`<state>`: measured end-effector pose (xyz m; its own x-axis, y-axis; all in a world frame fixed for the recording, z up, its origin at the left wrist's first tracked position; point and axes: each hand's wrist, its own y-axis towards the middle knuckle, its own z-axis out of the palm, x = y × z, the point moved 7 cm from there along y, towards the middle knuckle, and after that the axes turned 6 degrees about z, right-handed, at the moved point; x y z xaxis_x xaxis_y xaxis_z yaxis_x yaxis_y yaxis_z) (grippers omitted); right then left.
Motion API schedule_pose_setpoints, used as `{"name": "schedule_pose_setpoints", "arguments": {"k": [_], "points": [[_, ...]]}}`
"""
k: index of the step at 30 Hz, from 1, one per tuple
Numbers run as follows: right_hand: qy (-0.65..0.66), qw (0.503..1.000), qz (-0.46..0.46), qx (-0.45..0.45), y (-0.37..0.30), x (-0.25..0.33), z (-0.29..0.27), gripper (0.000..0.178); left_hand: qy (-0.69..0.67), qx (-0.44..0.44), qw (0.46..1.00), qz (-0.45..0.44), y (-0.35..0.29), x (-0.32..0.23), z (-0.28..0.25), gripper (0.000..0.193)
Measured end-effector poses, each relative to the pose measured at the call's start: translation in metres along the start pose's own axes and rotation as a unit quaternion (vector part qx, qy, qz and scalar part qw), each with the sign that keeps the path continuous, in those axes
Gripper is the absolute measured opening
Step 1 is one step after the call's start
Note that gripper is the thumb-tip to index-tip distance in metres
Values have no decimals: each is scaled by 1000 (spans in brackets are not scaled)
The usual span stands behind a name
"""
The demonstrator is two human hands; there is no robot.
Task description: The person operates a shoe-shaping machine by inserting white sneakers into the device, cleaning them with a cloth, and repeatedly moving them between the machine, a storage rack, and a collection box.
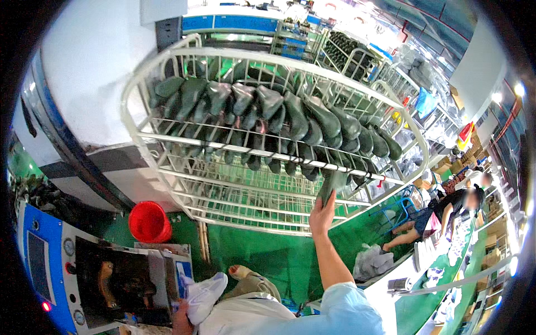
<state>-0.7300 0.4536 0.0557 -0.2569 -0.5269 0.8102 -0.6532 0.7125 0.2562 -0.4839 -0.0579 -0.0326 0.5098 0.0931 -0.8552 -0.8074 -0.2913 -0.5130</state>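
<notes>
My right arm reaches out to a white wire rack hung with rows of dark shoe lasts. At the rack's near lower side, my right hand is closed around one dark green shoe last, tilted upward. Low in the view, close to my body, my left hand grips a white shoe; part of that hand is cut off by the lower edge. The shoe is beside an open machine with a blue and white front and dark fittings inside.
A red bucket stands on the green floor between the machine and rack. At right, a long green-topped bench carries white shoes. A person bends over it. Grey plastic bags lie near the bench.
</notes>
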Motion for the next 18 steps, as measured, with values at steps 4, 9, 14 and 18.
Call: {"name": "schedule_pose_setpoints", "arguments": {"k": [4,9,14,18], "points": [[-33,999,0,22,95,-8,19,52,30,31,999,-14,20,-7,34,30],[125,990,-48,43,207,-62,72,49,-201,-10,969,-145,27,7,58,29],[391,916,21,88,199,-49,164,37,-260,-129,954,-71,-57,76,-61,40],[192,980,-4,49,157,-67,123,32,-329,-341,880,12,-196,178,-135,34]]}}
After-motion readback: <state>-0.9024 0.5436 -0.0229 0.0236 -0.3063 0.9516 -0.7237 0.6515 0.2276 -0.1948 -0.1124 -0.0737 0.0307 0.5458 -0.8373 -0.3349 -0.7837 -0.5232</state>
